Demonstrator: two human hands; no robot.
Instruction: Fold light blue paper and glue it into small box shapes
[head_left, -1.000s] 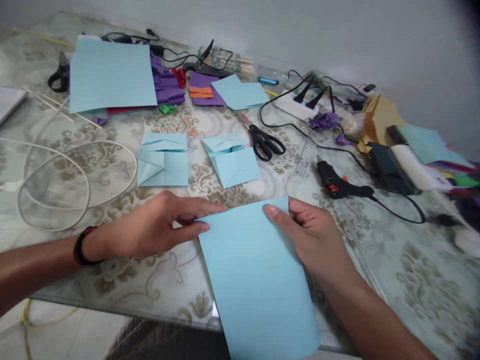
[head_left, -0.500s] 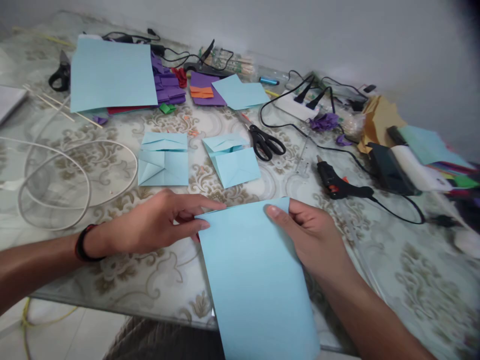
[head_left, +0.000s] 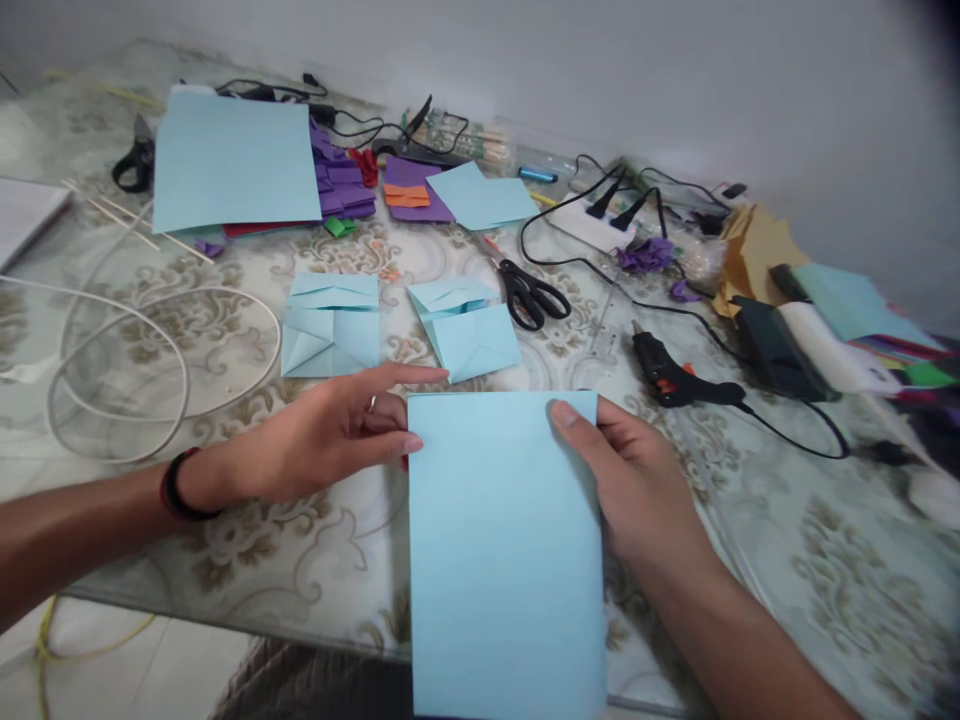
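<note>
A light blue sheet of paper (head_left: 506, 540) hangs upright over the table's front edge, with what looks like a fold down its right side. My right hand (head_left: 637, 470) pinches its upper right corner, thumb in front and fingers behind. At the upper left edge, my left hand (head_left: 337, 430) has its thumb tip on the paper; the index finger stretches out above the corner and the other fingers curl partly out of sight. Just beyond lie two folded light blue paper pieces, the left folded piece (head_left: 352, 345) and the right folded piece (head_left: 480, 340).
Black-handled scissors (head_left: 532, 295) and a black glue gun (head_left: 679, 370) lie beyond my right hand. A white cable (head_left: 180, 370) loops at left. Farther back are a large blue sheet (head_left: 236, 160), purple folded strips (head_left: 341, 180) and a power strip (head_left: 589, 222).
The light blue paper has swung from a slant to nearly straight, its lower end shifting left and its top slightly right. Both hands still hold its top corners.
</note>
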